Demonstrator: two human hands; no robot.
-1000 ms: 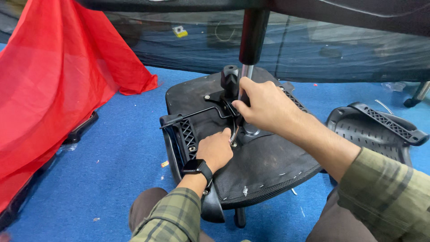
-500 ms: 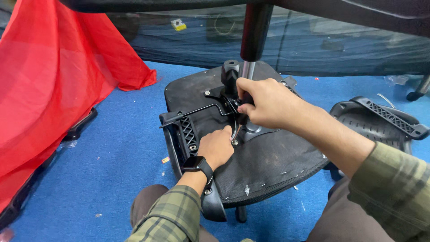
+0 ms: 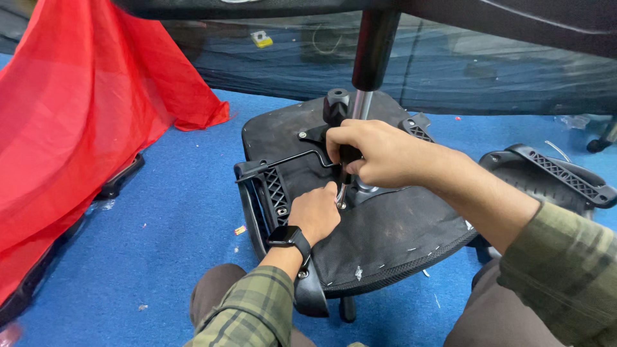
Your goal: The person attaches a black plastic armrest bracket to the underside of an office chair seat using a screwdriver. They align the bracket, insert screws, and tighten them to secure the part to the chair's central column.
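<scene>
An upturned black office chair seat [image 3: 398,238] lies on the blue floor between my knees, its underside facing up. A gas cylinder [image 3: 369,58] rises from the metal mechanism plate at its middle. My right hand [image 3: 376,154] is shut on a dark screwdriver handle [image 3: 347,155], held upright, its shaft reaching down to a screw on the plate. My left hand [image 3: 313,213], a black watch on its wrist, rests on the seat beside the screwdriver tip; its fingers are curled near the screw. A thin black lever [image 3: 283,164] sticks out to the left.
A red cloth [image 3: 83,109] drapes down on the left. A black armrest part [image 3: 559,173] lies on the floor at the right. A dark mesh panel [image 3: 488,71] stands behind the seat. Another chair part [image 3: 450,9] overhangs the top of the view. Small scraps dot the blue floor.
My view has shifted slightly. Both hands stay at the same spot on the mechanism, the right hand still gripping the screwdriver over the screw.
</scene>
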